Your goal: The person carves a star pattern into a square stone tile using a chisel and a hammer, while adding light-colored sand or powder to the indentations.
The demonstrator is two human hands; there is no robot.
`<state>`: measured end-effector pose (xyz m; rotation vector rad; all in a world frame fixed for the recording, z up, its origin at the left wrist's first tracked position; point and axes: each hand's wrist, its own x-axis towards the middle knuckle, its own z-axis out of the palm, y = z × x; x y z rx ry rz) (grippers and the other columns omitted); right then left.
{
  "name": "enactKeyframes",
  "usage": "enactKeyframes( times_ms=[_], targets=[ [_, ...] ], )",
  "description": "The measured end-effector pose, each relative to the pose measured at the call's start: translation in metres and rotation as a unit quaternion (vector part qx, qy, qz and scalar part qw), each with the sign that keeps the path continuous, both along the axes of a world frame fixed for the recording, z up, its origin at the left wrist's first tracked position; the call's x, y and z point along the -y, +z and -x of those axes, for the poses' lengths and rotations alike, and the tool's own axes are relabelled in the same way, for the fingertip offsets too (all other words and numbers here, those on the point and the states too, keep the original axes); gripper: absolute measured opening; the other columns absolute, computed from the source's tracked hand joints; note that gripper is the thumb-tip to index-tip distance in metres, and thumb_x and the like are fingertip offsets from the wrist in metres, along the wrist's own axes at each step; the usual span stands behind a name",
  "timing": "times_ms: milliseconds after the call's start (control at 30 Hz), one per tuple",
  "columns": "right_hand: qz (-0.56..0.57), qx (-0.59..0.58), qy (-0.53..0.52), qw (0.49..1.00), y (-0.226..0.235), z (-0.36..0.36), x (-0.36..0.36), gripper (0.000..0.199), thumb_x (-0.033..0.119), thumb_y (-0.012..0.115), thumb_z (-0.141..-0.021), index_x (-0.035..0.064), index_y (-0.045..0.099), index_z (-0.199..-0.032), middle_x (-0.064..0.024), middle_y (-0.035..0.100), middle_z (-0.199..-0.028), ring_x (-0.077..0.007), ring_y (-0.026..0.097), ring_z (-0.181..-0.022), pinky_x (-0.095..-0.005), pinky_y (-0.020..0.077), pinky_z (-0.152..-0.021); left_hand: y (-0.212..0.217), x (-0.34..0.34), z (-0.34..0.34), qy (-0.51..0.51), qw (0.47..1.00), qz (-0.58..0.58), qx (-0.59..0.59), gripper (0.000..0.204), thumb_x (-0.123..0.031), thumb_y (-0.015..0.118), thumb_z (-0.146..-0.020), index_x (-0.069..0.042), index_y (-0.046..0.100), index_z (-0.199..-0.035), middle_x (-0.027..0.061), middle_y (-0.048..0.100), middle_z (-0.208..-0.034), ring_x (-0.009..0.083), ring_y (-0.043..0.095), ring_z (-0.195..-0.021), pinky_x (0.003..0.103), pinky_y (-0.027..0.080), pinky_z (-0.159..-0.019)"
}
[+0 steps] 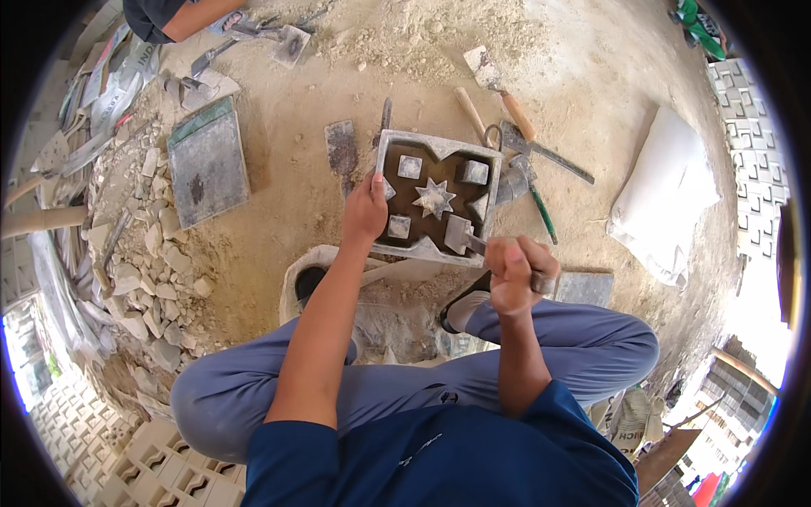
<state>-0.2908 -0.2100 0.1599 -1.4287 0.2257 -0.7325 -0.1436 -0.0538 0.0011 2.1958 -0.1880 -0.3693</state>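
Note:
A grey rectangular mould is held tilted in front of me, above the ground between my feet. Inside it are a raised eight-pointed star, square blocks near the corners and triangular points along the walls. My left hand grips the mould's left wall, with the thumb over the rim. Wrapped round its handle, my right hand holds a small trowel. The flat blade lies over the lower right corner of the mould and hides the block there. Brown, damp-looking material covers the mould's floor.
Beyond the mould lie a wooden-handled trowel and other hand tools. A grey board and broken rubble are at left. At right rests a white sack. Another person's arm shows at the far left.

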Motion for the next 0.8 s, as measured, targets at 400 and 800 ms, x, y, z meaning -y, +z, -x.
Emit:
enactKeyframes(
  times_ms=[400,800],
  targets=[
    [0.064,0.060,0.025,0.996,0.022,-0.009,0.003,0.038,0.013,0.059,-0.091,-0.0051,0.048,-0.059,-0.0063,0.046,-0.052,-0.0112,0.038,-0.042,-0.0274,0.0252,-0.041,0.000,-0.004,0.000,0.015,1.000,-0.015,-0.020,0.051,-0.048,0.031,-0.104,-0.015,0.059,-0.132,0.0230,0.067,-0.111,0.0460,0.060,-0.106,0.053,0.048,-0.089],
    [0.209,-0.132,0.114,0.962,-0.029,-0.030,-0.014,0.036,0.008,0.055,-0.094,-0.0002,0.045,-0.060,-0.0100,0.041,-0.053,-0.0189,0.043,-0.043,-0.0340,0.0318,-0.045,-0.007,-0.002,-0.001,0.014,1.000,-0.002,0.001,0.049,-0.045,0.033,-0.104,-0.015,0.060,-0.131,0.0228,0.068,-0.110,0.0464,0.061,-0.105,0.053,0.048,-0.088]
  ],
)
